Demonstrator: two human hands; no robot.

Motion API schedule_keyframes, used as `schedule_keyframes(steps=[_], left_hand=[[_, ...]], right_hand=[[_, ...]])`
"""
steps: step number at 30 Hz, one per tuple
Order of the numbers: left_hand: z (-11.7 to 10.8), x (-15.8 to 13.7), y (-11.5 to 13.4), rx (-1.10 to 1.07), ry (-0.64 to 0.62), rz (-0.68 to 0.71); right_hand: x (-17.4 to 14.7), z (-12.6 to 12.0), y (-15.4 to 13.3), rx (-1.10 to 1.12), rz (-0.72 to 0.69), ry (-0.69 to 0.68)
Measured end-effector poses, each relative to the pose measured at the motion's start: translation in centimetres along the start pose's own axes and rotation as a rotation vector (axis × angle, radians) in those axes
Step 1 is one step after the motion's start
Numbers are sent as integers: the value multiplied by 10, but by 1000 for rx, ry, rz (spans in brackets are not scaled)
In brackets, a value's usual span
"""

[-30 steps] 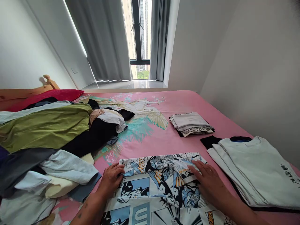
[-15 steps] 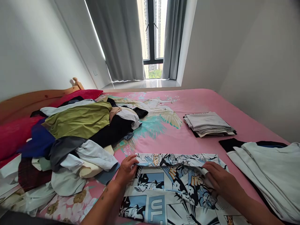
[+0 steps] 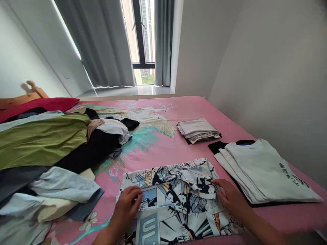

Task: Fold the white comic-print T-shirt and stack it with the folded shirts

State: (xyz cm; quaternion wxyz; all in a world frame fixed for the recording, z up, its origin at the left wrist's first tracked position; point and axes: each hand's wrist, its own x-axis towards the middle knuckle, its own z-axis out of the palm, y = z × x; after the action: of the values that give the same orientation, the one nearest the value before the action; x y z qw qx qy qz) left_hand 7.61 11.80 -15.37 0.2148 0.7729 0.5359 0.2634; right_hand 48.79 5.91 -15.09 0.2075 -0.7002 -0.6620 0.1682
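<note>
A white, blue and black comic-print shirt (image 3: 176, 204) lies partly folded on the bed in front of me, with a sleeve-like flap (image 3: 204, 187) turned inward at its right side. My left hand (image 3: 127, 204) rests on the shirt's left edge, its thumb and index finger apart. At the opposite edge, my right hand (image 3: 231, 199) has its fingertips and thumb on the cloth beside the flap. The far edge of the shirt lies in a folded band. My forearms cover parts of the near corners.
A loose heap of clothes with an olive garment (image 3: 46, 136) on top fills the left side. A stack of folded white shirts (image 3: 268, 173) lies at right, and a smaller folded pile (image 3: 198, 129) farther back. All rest on the pink bedsheet (image 3: 158, 153).
My view has turned right. My left hand has moved from the shirt's far left corner down its left edge, fingers loosened. The flap at the right now lies farther inward.
</note>
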Motion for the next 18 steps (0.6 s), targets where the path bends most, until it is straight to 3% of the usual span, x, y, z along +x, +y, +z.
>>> schedule_keyframes(steps=[4,7,11,18], left_hand=[[52,6,82,-251,-195,-49],[90,17,120,-341,-257,-185],[119,34,138,-138,-170,-194],[140,52,160,238,24,-152]], right_hand=[[-7,-5,16,79,117,-16],[-4,-6,12,62,117,-30],[0,-4,-1,-11,145,-92],[0,5,0,-7,177,-63]])
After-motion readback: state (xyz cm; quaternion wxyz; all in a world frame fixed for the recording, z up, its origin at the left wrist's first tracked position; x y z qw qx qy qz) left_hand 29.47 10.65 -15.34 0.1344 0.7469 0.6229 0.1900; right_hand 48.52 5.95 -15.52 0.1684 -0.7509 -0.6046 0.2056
